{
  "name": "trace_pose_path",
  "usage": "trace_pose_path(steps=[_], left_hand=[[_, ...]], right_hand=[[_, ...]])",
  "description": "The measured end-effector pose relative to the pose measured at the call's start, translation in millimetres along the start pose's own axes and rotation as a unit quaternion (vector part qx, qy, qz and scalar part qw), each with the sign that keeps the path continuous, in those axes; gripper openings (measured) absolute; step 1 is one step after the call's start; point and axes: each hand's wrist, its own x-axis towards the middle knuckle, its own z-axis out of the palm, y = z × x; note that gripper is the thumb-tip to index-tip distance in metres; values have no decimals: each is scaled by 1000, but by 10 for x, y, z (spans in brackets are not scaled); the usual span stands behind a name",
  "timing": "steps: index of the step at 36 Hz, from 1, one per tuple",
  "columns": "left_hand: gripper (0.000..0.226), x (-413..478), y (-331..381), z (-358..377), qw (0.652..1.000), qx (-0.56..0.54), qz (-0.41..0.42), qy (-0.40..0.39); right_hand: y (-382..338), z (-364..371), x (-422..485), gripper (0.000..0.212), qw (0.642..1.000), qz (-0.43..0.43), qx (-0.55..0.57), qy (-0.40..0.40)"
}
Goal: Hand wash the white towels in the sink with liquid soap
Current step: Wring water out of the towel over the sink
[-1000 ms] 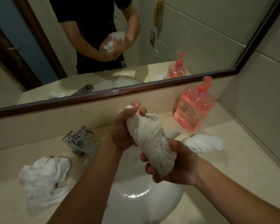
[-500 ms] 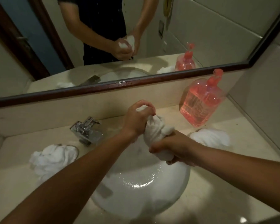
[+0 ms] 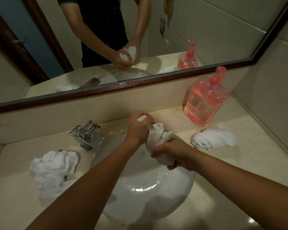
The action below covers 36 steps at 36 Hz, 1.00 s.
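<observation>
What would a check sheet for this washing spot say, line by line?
Surface: beige counter around a white sink whose bowl glistens wet.
Job's things: twisted towel held over the sink; crumpled towel on the counter left of the sink; bunched towel on the counter to its right; pink soap bottle upright behind that one.
Clutter: nothing seen.
Hands: left hand grips the twisted towel's upper end; right hand grips its lower end.
Cables: nothing seen.
Surroundings: chrome tap behind the sink; mirror above; tiled wall at the right.
</observation>
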Motion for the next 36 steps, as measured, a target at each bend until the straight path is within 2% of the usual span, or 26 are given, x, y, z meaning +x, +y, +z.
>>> trace_pose_path(steps=[3, 6, 8, 10, 12, 13, 15, 17, 19, 22, 25, 27, 28, 29, 36], left_hand=[[5, 3, -32, 26, 1000, -18, -24, 7], [19, 1, -58, 74, 998, -31, -56, 16], [22, -22, -69, 141, 993, -70, -95, 22], [46, -45, -96, 236, 985, -96, -140, 31], [69, -71, -148, 332, 981, -93, -171, 23], [67, -100, -161, 390, 981, -84, -176, 12], [45, -156, -209, 520, 981, -63, -181, -6], [33, -221, -234, 691, 981, -54, -186, -29], [42, -285, -274, 887, 977, -46, -202, -54], [48, -374, -386, 1176, 970, -21, -227, -89], [46, -506, -554, 1427, 967, 20, -212, -139], [42, -608, -658, 1546, 965, 66, -179, -182], [40, -656, -715, 1597, 964, 92, -155, -196], [40, -690, -790, 1637, 962, 125, -129, -206], [44, -807, -1060, 1837, 945, 267, -61, -178]], right_hand=[[53, -114, 12, 48, 1000, -8, 5, 27], [143, -237, 55, 72, 994, -11, 74, 83], [194, -320, 52, 75, 987, -22, 102, 124], [245, -398, 40, 66, 981, -38, 119, 151], [307, -467, 17, 44, 974, -53, 126, 179], [341, -513, 0, 33, 970, -55, 129, 200], [434, -617, -42, 18, 959, -64, 126, 247], [528, -740, -96, 21, 945, -75, 116, 298], [641, -869, -161, 33, 936, -82, 97, 329], [865, -1066, -257, 16, 921, -82, 66, 376], [1162, -1287, -299, 6, 899, -65, 56, 429], [1320, -1420, -303, 41, 891, -41, 50, 449], [1392, -1491, -294, 53, 887, -35, 47, 458], [1461, -1559, -273, 56, 883, -33, 41, 466], [1735, -1678, -208, 55, 902, -10, -42, 429]])
